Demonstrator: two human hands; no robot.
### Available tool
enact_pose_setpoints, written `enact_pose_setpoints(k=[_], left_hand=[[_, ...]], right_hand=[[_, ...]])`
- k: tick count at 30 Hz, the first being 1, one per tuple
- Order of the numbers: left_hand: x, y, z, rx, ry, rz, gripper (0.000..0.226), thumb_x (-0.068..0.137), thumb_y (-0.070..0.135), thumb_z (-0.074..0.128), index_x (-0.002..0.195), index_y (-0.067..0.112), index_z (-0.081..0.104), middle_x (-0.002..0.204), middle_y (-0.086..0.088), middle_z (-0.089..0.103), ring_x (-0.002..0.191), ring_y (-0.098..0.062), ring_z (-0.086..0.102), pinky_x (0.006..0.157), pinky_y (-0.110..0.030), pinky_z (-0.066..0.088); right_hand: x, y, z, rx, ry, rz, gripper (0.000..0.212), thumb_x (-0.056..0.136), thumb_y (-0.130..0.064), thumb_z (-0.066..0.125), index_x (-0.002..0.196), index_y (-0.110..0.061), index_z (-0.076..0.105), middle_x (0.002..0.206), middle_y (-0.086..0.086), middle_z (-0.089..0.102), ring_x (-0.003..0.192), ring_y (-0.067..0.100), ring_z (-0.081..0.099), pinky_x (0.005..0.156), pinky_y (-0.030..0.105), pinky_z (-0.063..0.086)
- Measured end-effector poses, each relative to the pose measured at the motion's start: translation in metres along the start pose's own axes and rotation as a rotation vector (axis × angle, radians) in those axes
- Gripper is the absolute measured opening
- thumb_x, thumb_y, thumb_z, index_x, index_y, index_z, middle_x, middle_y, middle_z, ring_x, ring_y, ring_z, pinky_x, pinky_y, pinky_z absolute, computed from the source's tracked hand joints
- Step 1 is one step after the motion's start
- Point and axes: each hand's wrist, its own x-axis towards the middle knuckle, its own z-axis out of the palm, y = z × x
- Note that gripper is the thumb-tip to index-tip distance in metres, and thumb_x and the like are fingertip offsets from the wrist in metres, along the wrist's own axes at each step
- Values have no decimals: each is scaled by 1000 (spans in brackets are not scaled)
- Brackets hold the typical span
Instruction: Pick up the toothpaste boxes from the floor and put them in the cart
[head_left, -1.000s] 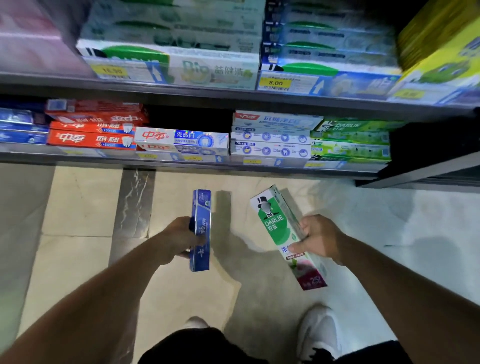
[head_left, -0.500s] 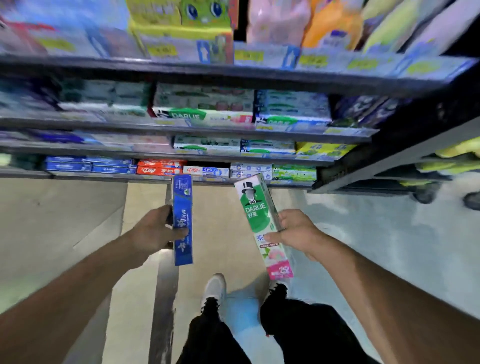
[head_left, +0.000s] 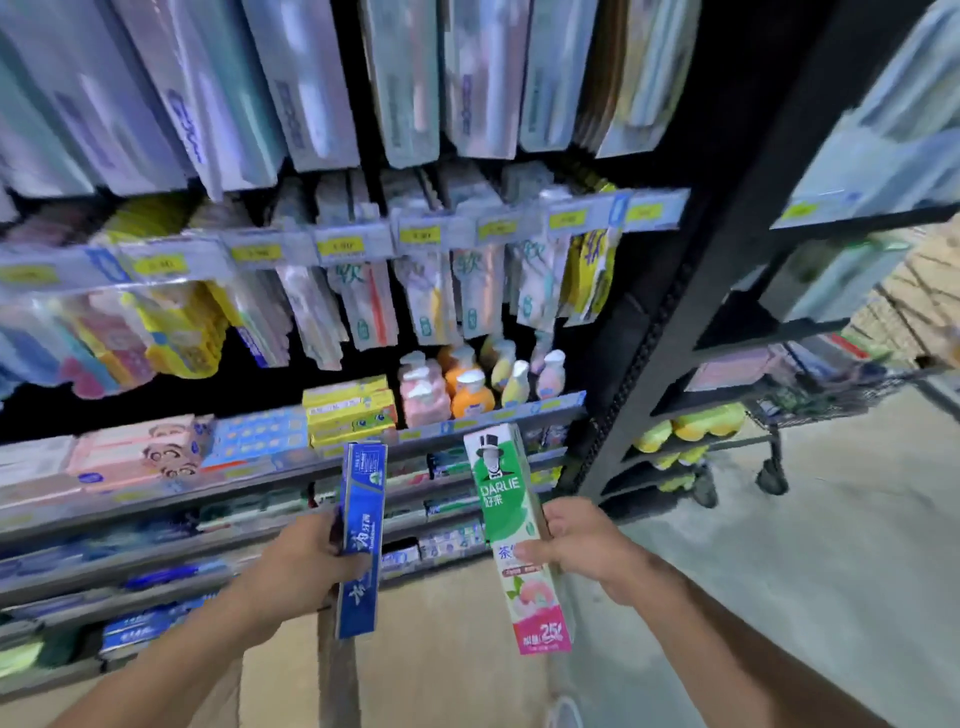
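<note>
My left hand (head_left: 306, 566) grips a blue toothpaste box (head_left: 361, 535), held upright at about waist height. My right hand (head_left: 582, 551) grips a green, white and pink Darlie toothpaste box (head_left: 506, 499), also upright and tilted slightly left. Both boxes are in front of the lower shelves. A black wire cart (head_left: 831, 400) on castors stands at the right, past the end of the shelving, with some goods in its basket.
Tall shelving (head_left: 467, 421) full of toothbrushes, toothpaste boxes and pump bottles fills the left and centre. A black shelf-end upright (head_left: 691, 291) stands between me and the cart. Grey floor (head_left: 805, 561) lies open on the right.
The view has risen from the floor and bottom shelves to the upper shelves and swung right, bringing the cart into sight. Both hands keep holding their boxes at the same spacing.
</note>
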Motion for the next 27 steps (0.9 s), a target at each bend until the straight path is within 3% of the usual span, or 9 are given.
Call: enact_pose_setpoints(k=[3, 5, 7, 11, 16, 19, 21, 24, 27], left_hand=[[0, 29, -1, 18, -50, 87, 29, 87, 6, 73, 108, 19, 60, 102, -3, 74, 93, -23, 71, 80, -47, 58], [3, 47, 6, 50, -101, 135, 29, 87, 3, 73, 109, 17, 60, 100, -4, 73, 92, -25, 70, 76, -44, 57], [5, 65, 19, 90, -150, 183, 28, 87, 2, 72, 109, 14, 60, 96, -3, 71, 84, -21, 69, 68, -34, 54], [13, 105, 50, 183, -207, 264, 25, 81, 9, 77, 101, 12, 61, 92, -4, 71, 84, -22, 68, 69, -34, 53], [23, 165, 114, 228, -302, 316, 24, 87, 4, 71, 107, 12, 61, 96, -2, 70, 82, -14, 67, 68, -25, 54], [30, 207, 167, 230, -329, 342, 20, 89, 0, 67, 100, 14, 58, 87, 0, 66, 67, -4, 64, 52, -16, 48], [36, 235, 204, 230, -370, 343, 19, 90, 1, 67, 102, 11, 59, 89, -5, 70, 71, -6, 70, 59, -26, 55], [42, 280, 263, 246, -387, 342, 24, 86, 12, 74, 106, 13, 61, 99, -9, 73, 93, -25, 73, 78, -45, 60], [51, 317, 327, 289, -356, 374, 38, 68, 29, 79, 100, 19, 61, 99, -9, 71, 92, -27, 72, 82, -53, 59]], right_hand=[[-31, -10, -9, 74, 91, -18, 21, 79, -11, 82, 68, -17, 65, 64, -10, 71, 58, 1, 66, 52, 17, 48], [-47, -9, -16, 108, 147, -25, 32, 79, -10, 82, 60, -19, 58, 49, -14, 62, 46, -4, 57, 44, 12, 40], [-61, -8, -25, 118, 201, -18, 27, 78, -13, 83, 63, -19, 62, 57, -11, 67, 56, 1, 64, 49, 16, 45], [-84, 1, -56, 140, 292, -11, 12, 77, -15, 84, 82, -13, 73, 83, -1, 78, 80, 15, 75, 79, 34, 60], [-105, 33, -119, 210, 400, 16, 13, 80, -15, 81, 86, -15, 70, 81, 0, 78, 76, 13, 75, 73, 29, 60], [-120, 62, -167, 251, 456, 31, 17, 81, -16, 80, 96, -12, 72, 85, 0, 78, 77, 14, 76, 69, 25, 59], [-129, 85, -204, 230, 496, 42, 18, 81, -19, 80, 94, -9, 73, 85, 3, 78, 77, 15, 76, 66, 24, 58], [-144, 121, -263, 241, 562, 67, 15, 78, -20, 82, 87, -11, 74, 80, 3, 77, 73, 15, 75, 69, 28, 61], [-161, 155, -321, 290, 600, 111, 18, 73, -18, 85, 83, -9, 72, 79, 4, 77, 70, 16, 74, 59, 25, 56]])
